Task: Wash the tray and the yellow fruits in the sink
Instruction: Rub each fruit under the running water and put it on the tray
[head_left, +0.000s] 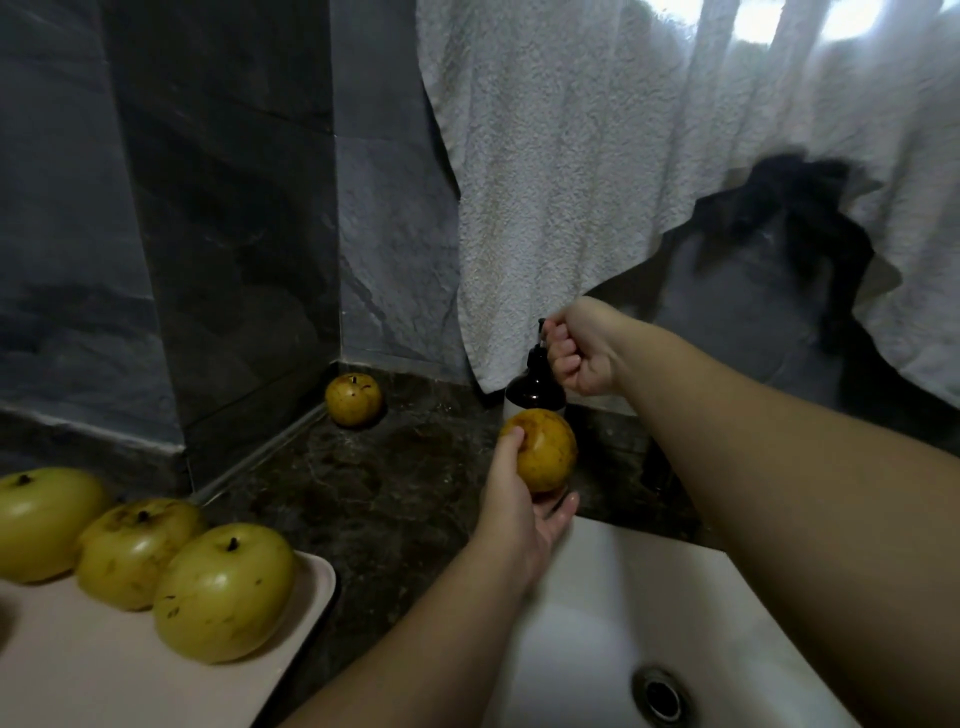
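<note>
Now we see the big white towel (597, 182) hanging above and behind our right hand (582, 358), and its lower edge comes down just beside this hand. Below both our forearms lies the white sink (623, 597), with the dark drain (661, 693) under the right forearm. The dark stone counter (374, 483) goes to the left of our left hand (519, 499) and ends at the grey wall (156, 208).

Far to the left of the left hand, near our body, stands the pale pink tray (306, 613) on the counter. Three yellow fruits lie on it in a row: the nearest fruit (226, 592), the middle fruit (137, 551) and the far-left fruit (44, 519), each one touching the next one.

Our left hand holds the yellow fruit (545, 449) from below and from the left side, with the thumb on top and the fingers curled under it, over the far edge of the sink. Directly behind this fruit, under our right hand, stands the brown pump bottle (535, 389). Our right hand is closed on the black pump head (541, 327), fingers curled down over it.

Another small fruit in the corner (353, 399) rests on the counter, left of both hands and well apart from them, against the wall.
</note>
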